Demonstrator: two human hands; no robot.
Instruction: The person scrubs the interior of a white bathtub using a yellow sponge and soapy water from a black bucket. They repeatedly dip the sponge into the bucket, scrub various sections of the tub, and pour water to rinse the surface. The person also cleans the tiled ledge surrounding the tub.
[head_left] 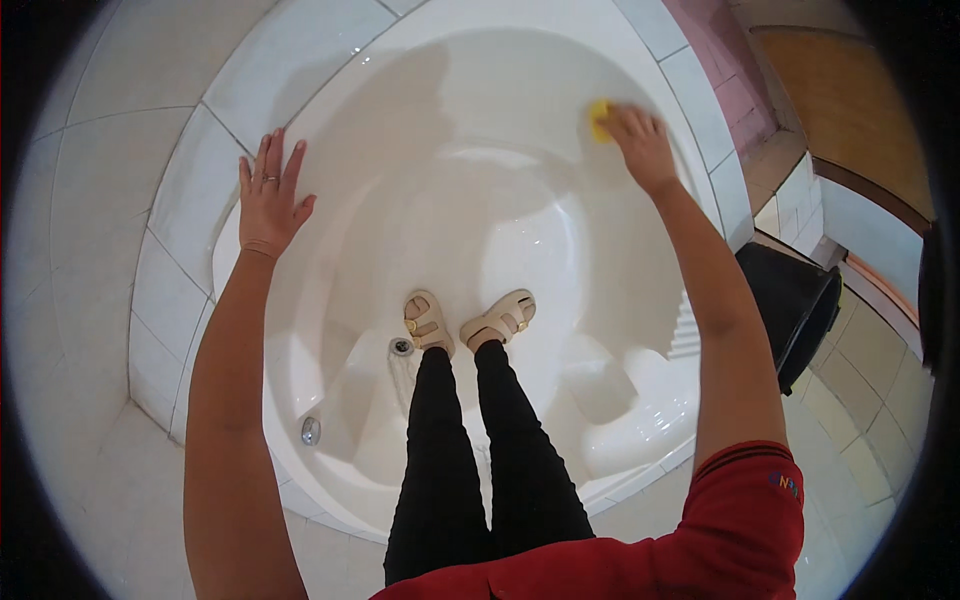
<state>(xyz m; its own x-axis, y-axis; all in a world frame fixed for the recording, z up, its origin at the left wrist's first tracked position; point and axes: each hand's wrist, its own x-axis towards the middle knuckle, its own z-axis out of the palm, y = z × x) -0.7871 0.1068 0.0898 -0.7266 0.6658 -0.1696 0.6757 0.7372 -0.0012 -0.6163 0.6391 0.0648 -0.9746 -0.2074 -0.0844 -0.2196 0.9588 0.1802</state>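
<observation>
I stand in beige sandals point(428, 318) inside a white corner bathtub point(400, 190). My right hand point(642, 148) is closed on a yellow sponge point(600, 120) and presses it to the tub's inner wall at the far right. Part of the sponge is hidden under the fingers. Flat and with its fingers spread, my left hand point(271, 195) rests at the tub's left rim, next to the tiled ledge point(210, 165); nothing is in it.
A drain point(401, 347) lies beside my left foot, and a chrome overflow fitting point(311, 431) is on the tub's lower left wall. Outside the tub on the right stands a black bucket point(790, 305). Moulded ridges point(686, 330) line the right inner side.
</observation>
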